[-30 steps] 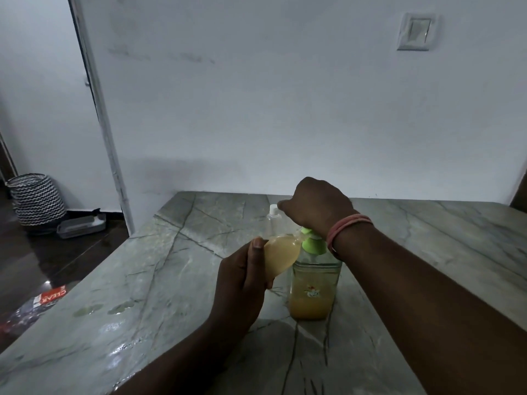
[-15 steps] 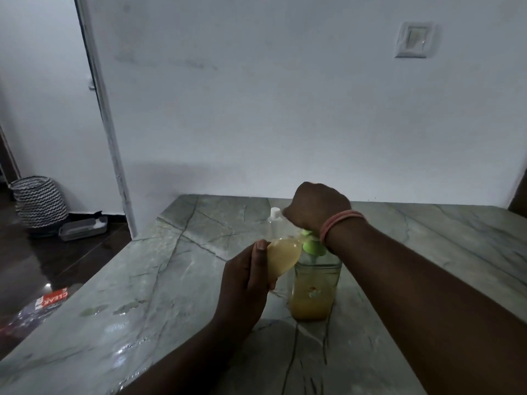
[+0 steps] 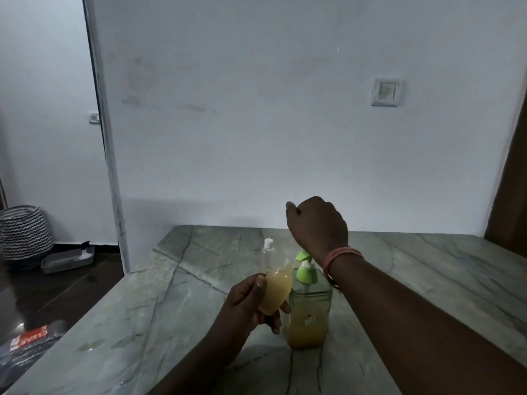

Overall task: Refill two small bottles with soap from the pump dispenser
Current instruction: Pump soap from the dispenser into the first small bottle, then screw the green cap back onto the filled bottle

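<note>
Right hand (image 3: 318, 226) has lifted off the green pump head, now hovering above it, fingers curled, holding nothing. Left hand (image 3: 251, 302) is gripping the small soap-filled yellowish bottle (image 3: 275, 292), tilted beside the spout of the clear square pump dispenser (image 3: 309, 309) standing on the grey marble table (image 3: 176, 295). Clear white-capped bottle (image 3: 268, 252) is standing just behind.

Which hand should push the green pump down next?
Probably the right hand: it hovers just above the green pump. The left hand grips the small soap-filled bottle by the spout.
</note>
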`<move>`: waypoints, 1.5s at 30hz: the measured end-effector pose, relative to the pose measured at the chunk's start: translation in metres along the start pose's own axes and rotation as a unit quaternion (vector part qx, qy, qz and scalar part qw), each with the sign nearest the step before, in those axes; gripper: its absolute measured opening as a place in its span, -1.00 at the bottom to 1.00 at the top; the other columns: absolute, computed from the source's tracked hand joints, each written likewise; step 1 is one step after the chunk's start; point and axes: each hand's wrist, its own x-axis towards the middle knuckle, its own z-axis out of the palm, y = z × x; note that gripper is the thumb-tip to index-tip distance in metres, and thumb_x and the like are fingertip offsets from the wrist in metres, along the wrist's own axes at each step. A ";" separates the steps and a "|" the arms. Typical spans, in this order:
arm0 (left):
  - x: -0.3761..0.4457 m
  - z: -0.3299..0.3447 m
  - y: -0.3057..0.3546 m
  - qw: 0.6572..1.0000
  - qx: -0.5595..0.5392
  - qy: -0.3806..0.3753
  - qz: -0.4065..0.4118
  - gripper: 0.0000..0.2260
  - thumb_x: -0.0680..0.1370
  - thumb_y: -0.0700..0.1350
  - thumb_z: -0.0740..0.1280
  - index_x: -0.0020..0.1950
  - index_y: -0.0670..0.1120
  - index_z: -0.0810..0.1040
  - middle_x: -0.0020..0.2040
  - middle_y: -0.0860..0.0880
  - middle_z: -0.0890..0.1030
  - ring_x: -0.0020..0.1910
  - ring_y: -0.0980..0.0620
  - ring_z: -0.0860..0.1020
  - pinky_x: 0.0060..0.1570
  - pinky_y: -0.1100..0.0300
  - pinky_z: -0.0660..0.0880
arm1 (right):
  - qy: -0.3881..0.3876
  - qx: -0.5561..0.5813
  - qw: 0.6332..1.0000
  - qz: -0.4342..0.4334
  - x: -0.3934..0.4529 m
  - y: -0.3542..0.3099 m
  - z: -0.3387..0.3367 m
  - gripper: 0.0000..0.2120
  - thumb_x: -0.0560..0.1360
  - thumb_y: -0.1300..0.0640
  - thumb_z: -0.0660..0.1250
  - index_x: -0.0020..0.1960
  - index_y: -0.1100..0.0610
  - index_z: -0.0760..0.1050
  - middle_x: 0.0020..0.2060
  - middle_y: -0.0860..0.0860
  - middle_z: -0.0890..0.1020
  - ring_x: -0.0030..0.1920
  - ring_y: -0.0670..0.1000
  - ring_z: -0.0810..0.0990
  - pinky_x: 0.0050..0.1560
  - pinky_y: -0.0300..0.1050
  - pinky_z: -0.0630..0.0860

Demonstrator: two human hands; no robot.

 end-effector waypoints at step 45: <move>0.023 -0.049 -0.009 0.976 -0.012 0.217 0.004 -0.70 0.74 -0.02 0.03 0.15 -0.14 0.49 0.01 -0.26 0.64 -0.07 -0.17 0.69 -0.12 0.02 0.63 | -0.021 0.294 0.956 -0.018 -0.128 0.000 0.114 -0.82 0.60 0.18 0.29 0.19 0.08 0.51 0.08 0.02 0.52 0.07 -0.06 0.51 0.06 -0.25 0.44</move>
